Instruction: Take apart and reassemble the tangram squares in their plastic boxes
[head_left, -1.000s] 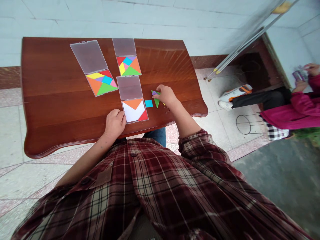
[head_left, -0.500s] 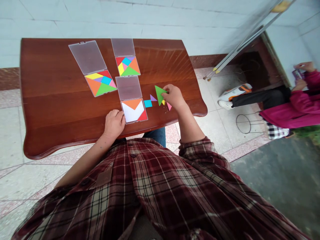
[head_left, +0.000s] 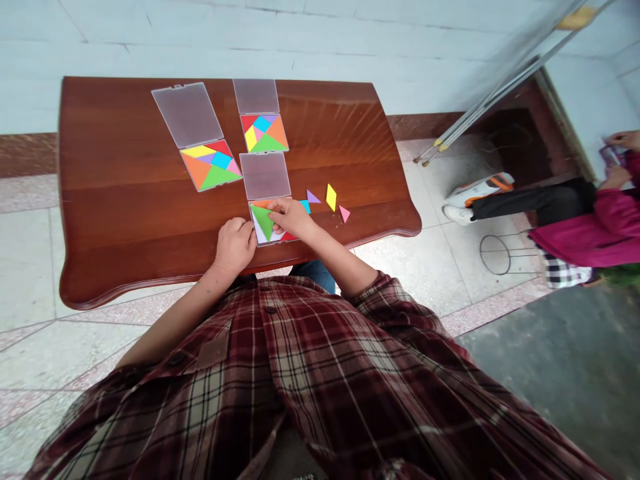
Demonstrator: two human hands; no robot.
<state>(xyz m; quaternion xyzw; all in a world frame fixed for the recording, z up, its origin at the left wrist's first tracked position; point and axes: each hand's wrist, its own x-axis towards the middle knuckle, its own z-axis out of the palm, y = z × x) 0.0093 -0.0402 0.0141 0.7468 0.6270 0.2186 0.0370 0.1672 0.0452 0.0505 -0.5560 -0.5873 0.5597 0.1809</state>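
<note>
My right hand (head_left: pixel 293 217) pinches a large green triangle tangram piece (head_left: pixel 261 223) over the nearest open tangram box. Part of the box's white bottom shows, along with an orange piece (head_left: pixel 259 203) and a red piece (head_left: pixel 289 236) partly covered by the hand. With curled fingers, my left hand (head_left: pixel 235 245) holds the left edge of this box, whose clear lid (head_left: pixel 265 177) lies folded back. On the table to the right lie a blue square (head_left: pixel 305 206), partly hidden, a purple triangle (head_left: pixel 313 197), a yellow parallelogram (head_left: pixel 331 197) and a pink triangle (head_left: pixel 345 213).
Two more open tangram boxes, one at left (head_left: pixel 211 165) and one farther back (head_left: pixel 265 133), hold full sets of pieces on the wooden table (head_left: pixel 120 200). Crutches (head_left: pixel 480 100) lean by the wall. At the right sits a person in a magenta top (head_left: pixel 590 223).
My right hand has carried the green triangle leftward from beside the loose pieces to over the near box. The yellow parallelogram is now uncovered. My left hand stays at the box edge.
</note>
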